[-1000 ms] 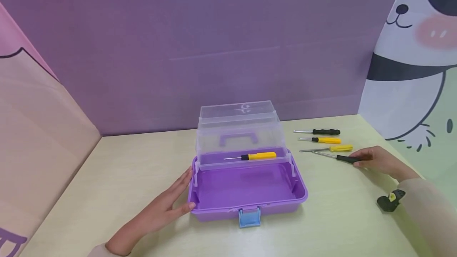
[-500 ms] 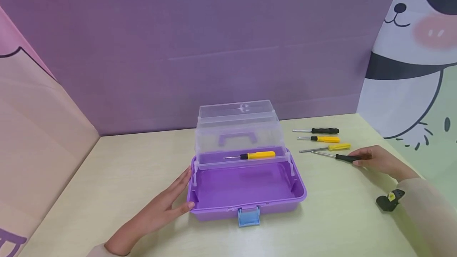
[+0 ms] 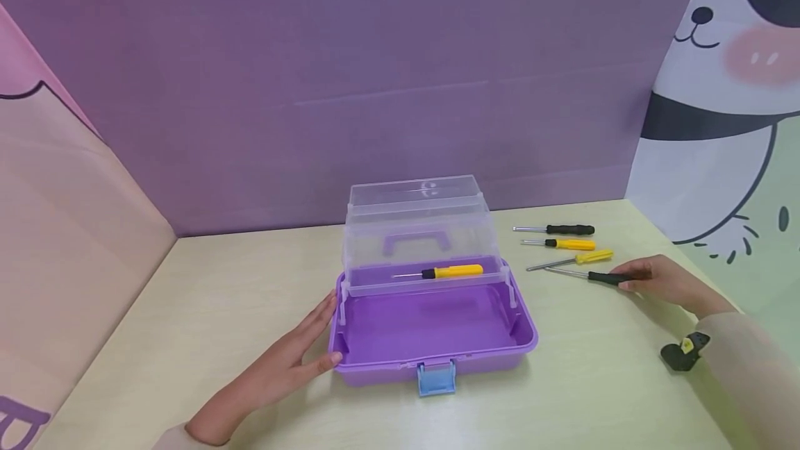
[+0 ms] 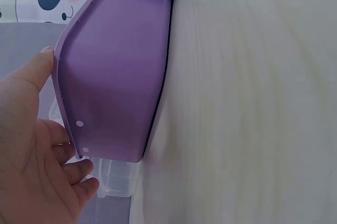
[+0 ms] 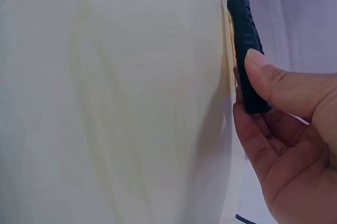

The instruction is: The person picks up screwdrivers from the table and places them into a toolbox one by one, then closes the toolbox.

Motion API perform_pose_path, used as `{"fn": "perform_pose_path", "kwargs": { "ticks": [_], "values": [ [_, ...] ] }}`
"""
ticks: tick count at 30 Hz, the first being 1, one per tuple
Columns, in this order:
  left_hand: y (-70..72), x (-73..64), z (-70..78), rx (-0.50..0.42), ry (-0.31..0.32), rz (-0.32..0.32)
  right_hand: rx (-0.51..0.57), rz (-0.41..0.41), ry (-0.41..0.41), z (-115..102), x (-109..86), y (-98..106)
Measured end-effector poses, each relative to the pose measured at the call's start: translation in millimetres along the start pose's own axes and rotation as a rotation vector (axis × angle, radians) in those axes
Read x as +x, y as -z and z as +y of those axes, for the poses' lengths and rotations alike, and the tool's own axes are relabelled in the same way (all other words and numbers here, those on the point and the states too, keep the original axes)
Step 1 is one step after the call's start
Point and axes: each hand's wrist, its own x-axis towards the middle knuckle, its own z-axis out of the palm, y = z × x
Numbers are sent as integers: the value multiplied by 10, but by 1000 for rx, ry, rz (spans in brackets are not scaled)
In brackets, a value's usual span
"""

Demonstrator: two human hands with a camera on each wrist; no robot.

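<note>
My right hand [image 3: 665, 285] pinches a black-handled screwdriver [image 3: 603, 276] at its handle, thumb against fingers. Its thin shaft points left, and its tip overlaps the shaft of a screwdriver with a see-through yellow handle [image 3: 594, 256]. In the right wrist view the ribbed black handle [image 5: 246, 40] stands out between thumb and fingers. My left hand [image 3: 290, 361] rests with extended fingers at the left side of a purple toolbox [image 3: 500, 364]. Seen from the left wrist, thumb and fingers lie along the rim of the box's side wall [image 4: 113, 71]. An orange-yellow screwdriver [image 3: 457, 271] lies in the raised clear tray.
Behind the held screwdriver lie another orange-yellow screwdriver [image 3: 575, 244] and a black one [image 3: 570, 230]. The toolbox's clear lid [image 3: 415, 203] stands open towards the purple backdrop [image 3: 325, 89]. A blue latch [image 3: 436, 380] hangs at the front, over the pale table [image 3: 250, 276].
The see-through yellow screwdriver has turned slightly, its tip shifting a little towards me. My right hand keeps its grip on the black screwdriver; my left hand stays at the toolbox.
</note>
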Motion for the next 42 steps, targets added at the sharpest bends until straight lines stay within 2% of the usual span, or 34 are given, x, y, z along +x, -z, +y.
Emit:
{"fn": "perform_pose_path", "kwargs": {
  "ticks": [6, 25, 36, 42],
  "values": [
    [0, 15, -9, -10, -4, 0, 1, -6, -5, -10, -3, 2],
    [-5, 9, -9, -8, -7, 3, 40, -9, 54, -104, -23, -8],
    [-7, 5, -6, -5, -5, 6, 49, 12, 97, -123, 17, -23],
    [-6, 3, -7, -1, -9, 7, 54, 30, 153, -152, 8, -19]
  ]
}}
